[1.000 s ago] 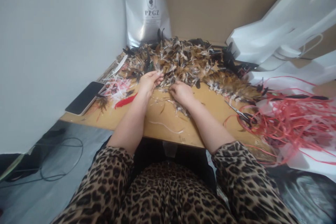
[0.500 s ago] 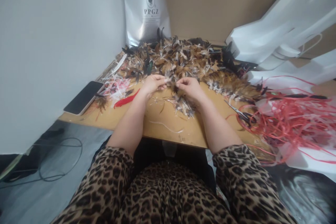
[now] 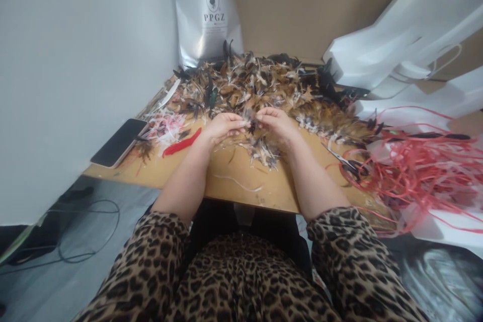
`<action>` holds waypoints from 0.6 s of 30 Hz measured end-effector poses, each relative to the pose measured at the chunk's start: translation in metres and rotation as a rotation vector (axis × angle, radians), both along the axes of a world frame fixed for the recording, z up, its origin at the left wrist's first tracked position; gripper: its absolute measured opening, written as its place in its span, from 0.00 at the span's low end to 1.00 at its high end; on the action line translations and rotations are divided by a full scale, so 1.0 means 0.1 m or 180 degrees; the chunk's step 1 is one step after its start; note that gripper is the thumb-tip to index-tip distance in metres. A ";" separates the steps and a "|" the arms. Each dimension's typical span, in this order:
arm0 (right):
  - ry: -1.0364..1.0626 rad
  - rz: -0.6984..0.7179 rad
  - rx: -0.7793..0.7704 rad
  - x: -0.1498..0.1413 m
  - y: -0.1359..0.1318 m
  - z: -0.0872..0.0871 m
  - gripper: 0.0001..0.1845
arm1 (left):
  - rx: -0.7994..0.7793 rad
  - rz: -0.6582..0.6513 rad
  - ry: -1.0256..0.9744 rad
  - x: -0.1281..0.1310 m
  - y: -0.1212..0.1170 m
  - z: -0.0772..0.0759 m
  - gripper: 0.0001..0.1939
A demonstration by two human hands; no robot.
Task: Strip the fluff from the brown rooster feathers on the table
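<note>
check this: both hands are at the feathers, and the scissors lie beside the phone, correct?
Wrong on the scissors: they lie on the right, by the pink-red strips, while the phone is on the left, as the head view shows. The left hand and right hand are indeed at the feathers.

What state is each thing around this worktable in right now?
Left hand, pinching a feather tuft
Right hand, curled beside it, grip unclear
Feather pile, loosely heaped
Phone, screen dark
Scissors, lying unheld
Red strings, tangled
Red strip, lying down
Silver bag, upright
</note>
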State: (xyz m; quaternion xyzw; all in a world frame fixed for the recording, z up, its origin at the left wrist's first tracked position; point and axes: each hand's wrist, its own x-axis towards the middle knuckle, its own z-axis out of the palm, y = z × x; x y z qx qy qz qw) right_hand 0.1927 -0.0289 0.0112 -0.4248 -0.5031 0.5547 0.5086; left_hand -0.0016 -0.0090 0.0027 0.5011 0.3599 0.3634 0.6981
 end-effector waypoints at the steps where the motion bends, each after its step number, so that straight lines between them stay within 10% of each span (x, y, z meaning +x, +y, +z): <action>1: 0.0115 -0.0055 -0.0061 -0.02 0.00 -0.01 0.16 | -0.0019 0.0005 -0.0064 0.00 0.00 0.00 0.05; 18: 0.0569 -0.0358 -0.0391 -0.22 0.00 -0.12 0.22 | -0.0405 0.0277 -0.0546 0.03 0.02 -0.01 0.03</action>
